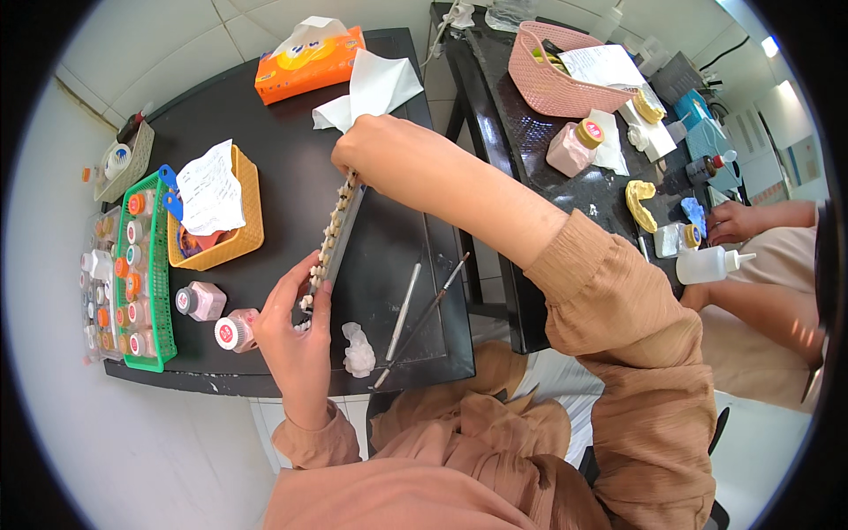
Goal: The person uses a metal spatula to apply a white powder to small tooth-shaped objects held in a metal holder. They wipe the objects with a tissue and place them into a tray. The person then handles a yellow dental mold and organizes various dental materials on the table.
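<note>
Between my two hands a tooth shade guide (344, 231) is held at a slant over the black table. It is a long grey bar with a row of small ivory tooth shapes along its left edge. My right hand (375, 152) pinches its far end. Fingers and thumb of my left hand (299, 327) grip the near end from both sides. Next to the left hand stands a pink powder jar (233, 332) with a white lid. A crumpled white tissue (359, 351) lies right of that hand, with a thin metal tool (404, 311) and a brush (431, 309) beyond it.
At left are a yellow basket (253, 199) holding a paper slip, a green basket (164, 331) of small bottles, and another jar (208, 301). An orange tissue pack (309, 66) lies at the back. A second table (521, 256) stands right, with a pink basket (530, 75) and another person's hands (731, 221).
</note>
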